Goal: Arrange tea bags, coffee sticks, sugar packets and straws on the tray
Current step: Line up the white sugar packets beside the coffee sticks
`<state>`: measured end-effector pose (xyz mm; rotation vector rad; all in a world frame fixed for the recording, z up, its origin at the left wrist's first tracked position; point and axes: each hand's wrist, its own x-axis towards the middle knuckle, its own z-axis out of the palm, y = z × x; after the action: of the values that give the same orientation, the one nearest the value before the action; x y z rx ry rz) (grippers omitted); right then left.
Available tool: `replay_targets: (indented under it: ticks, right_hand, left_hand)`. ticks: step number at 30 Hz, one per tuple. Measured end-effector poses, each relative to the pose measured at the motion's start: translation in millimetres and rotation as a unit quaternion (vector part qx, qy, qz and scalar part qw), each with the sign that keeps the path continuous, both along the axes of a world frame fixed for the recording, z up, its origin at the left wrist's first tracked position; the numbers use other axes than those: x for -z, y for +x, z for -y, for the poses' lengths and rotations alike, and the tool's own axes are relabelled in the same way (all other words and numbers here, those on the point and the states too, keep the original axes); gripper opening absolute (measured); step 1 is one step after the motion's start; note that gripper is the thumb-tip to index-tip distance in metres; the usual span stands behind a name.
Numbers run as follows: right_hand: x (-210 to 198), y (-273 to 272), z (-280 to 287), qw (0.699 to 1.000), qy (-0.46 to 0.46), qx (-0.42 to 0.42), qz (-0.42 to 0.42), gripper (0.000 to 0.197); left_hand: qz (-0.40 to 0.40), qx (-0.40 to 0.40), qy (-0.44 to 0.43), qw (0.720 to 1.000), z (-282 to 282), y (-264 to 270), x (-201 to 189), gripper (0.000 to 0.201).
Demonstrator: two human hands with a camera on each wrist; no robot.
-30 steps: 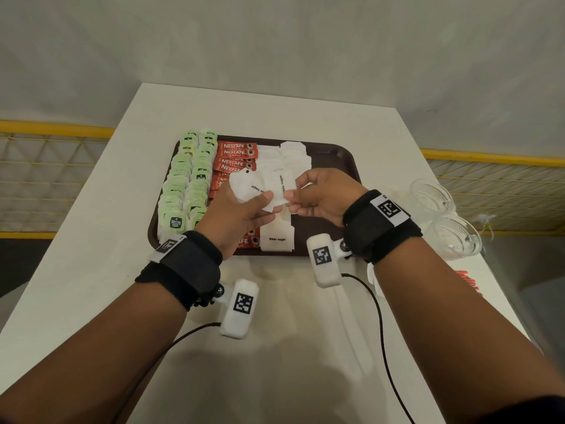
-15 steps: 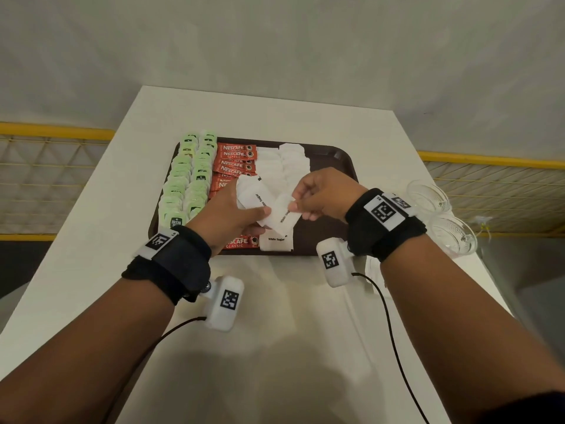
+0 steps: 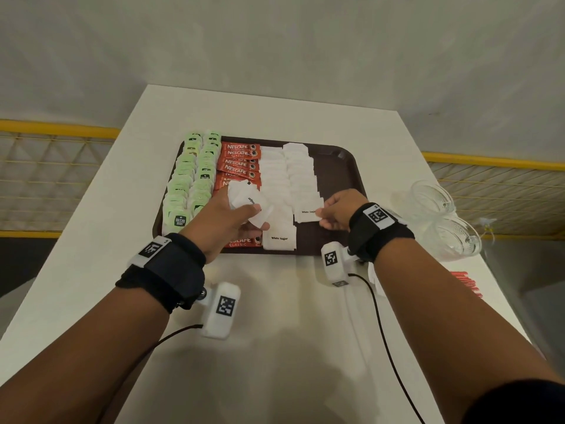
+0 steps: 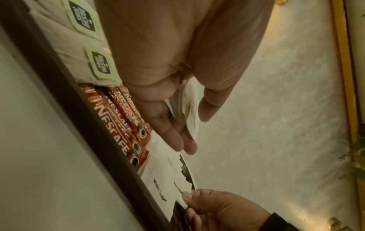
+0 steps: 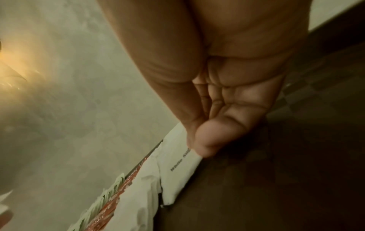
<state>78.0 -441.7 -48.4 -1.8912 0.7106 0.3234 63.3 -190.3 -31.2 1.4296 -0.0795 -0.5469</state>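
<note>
Sugar packets (image 3: 289, 175) are laid in two columns mid-tray (image 3: 342, 166). A bunch of packets (image 3: 247, 201) is gripped by the left hand (image 3: 227, 223). One packet (image 3: 307, 214), at the right column's near end, is pinched by the right hand (image 3: 341, 209).

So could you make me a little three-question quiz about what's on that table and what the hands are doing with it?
1. True or false: the left hand holds a small stack of white sugar packets.
2. Which lies on the table outside the tray? A) green tea bags B) red straws C) coffee sticks
3. Fill in: the right hand pinches one packet at the near end of the ____ sugar row.

Key: 1 true; 2 B; 3 right.
</note>
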Motion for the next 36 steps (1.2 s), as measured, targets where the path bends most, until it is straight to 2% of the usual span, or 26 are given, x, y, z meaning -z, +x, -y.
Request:
replay_targets:
  ticks: [7,10,12,14,16,18,21,24,27,30,33,36]
  right_hand:
    - [5,10,0,0.997,-0.069,-0.026,-0.031,0.015]
    - [-1,14,0,0.981,-0.186,-0.058,-0.025,0.025]
    - [-12,14,-7,0.958,-0.273,-0.076,0.042,0.029]
    - [-30,7,-23,0.952,-0.259,-0.107,0.123,0.029]
    - [-51,-3,-42,0.948,-0.200,-0.189,0.160,0.030]
    - [-64,-10,-56,0.939,-0.171,-0.263,0.143,0.031]
    - [-67,-13,-59,0.930,-0.191,-0.289,0.124,0.028]
    - [-61,-14,-48,0.954,-0.151,-0.239,0.105,0.020]
    - [-53,-14,-29,0.989,-0.012,-0.095,0.109,0.015]
    - [-45,-16,-16,0.993,0.078,-0.021,0.090,0.018]
    - [-30,-19,-12,0.995,0.091,0.014,0.050,0.015]
    - [-9,-17,-10,0.999,0.019,0.010,0.033,0.015]
  left_hand:
    - [-0.068,-0.026,-0.042,0.996,4,-1,3,0.027]
    - [-0.051,0.001,-0.025,0.998,5,-2,4,0.029]
    - [-0.030,0.010,0.003,0.999,5,-2,4,0.031]
    - [-0.016,0.019,0.025,0.999,6,-2,4,0.034]
    - [0.000,0.029,0.042,0.999,10,-2,3,0.037]
    - [0.018,0.033,0.049,0.998,13,-2,1,0.039]
    - [0.038,0.024,0.051,0.998,17,-1,-2,0.042]
    - [0.024,0.008,0.032,0.999,18,-1,-3,0.036]
    - [0.013,-0.001,0.018,1.000,15,-1,-3,0.031]
    - [0.005,-0.012,0.013,1.000,12,-2,0,0.036]
    - [-0.009,-0.023,0.009,1.000,12,-4,3,0.036]
    - [-0.012,-0.029,0.009,0.999,12,-6,4,0.029]
